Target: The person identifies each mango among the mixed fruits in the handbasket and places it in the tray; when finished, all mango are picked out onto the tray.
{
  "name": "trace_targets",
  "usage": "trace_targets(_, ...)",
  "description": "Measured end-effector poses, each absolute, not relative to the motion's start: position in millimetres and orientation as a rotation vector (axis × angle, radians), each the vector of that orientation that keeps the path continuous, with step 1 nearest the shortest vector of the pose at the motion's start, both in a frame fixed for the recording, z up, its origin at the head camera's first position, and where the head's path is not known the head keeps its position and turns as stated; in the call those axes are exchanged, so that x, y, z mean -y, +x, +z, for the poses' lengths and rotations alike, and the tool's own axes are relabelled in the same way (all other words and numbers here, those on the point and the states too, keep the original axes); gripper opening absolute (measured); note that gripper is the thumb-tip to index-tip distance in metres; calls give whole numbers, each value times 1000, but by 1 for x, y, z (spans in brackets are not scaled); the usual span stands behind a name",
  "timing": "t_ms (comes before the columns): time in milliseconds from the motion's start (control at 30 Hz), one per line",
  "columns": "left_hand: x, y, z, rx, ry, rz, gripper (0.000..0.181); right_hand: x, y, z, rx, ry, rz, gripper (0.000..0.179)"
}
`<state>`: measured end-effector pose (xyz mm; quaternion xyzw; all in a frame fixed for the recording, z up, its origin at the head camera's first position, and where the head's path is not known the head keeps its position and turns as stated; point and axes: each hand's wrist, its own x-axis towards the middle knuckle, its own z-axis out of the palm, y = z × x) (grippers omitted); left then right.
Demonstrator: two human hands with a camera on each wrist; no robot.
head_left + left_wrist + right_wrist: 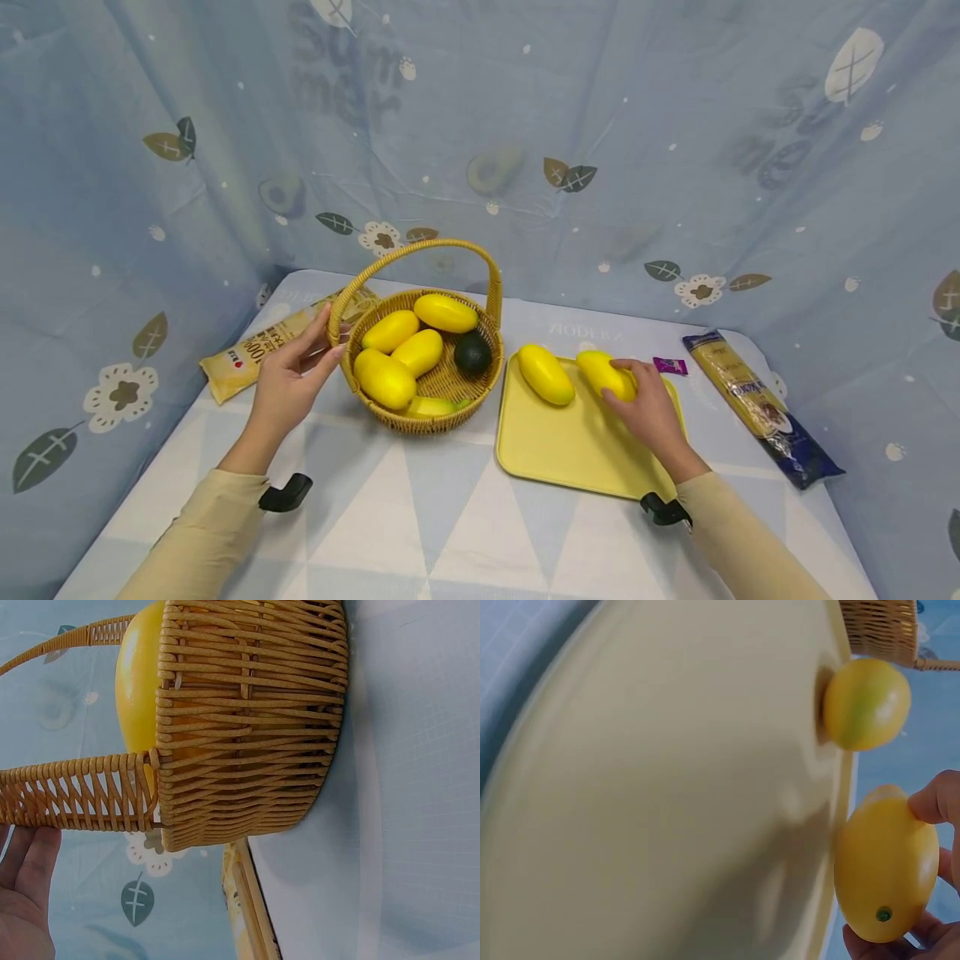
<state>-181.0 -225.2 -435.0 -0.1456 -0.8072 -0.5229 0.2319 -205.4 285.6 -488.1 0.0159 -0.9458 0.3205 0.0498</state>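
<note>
My right hand (651, 408) grips a yellow mango (602, 374) at the far part of a yellow tray (555, 462). In the right wrist view, thumb and fingers hold this mango (885, 870), and a small green stem spot shows. A second mango (546, 375) lies to its left on the tray. My left hand (294, 379) holds the handle (335, 321) of a wicker basket (420, 423) near its left base. Inside the basket are several yellow mangoes (384, 379), a dark green avocado (472, 354) and a yellow fruit with a green tip (429, 407).
A golden food packet (247, 354) lies behind my left hand, partly hidden by the basket. To the right of the tray are a small purple wrapped sweet (670, 366) and a long gold-and-blue packet (757, 404). A patterned blue curtain (525, 208) hangs around the table.
</note>
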Motion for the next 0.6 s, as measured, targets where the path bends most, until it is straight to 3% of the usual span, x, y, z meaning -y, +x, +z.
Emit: trace_targets(600,224,-181,-435,2230,-400,-1415,73,-283,-205,-500,2920,52,929,51)
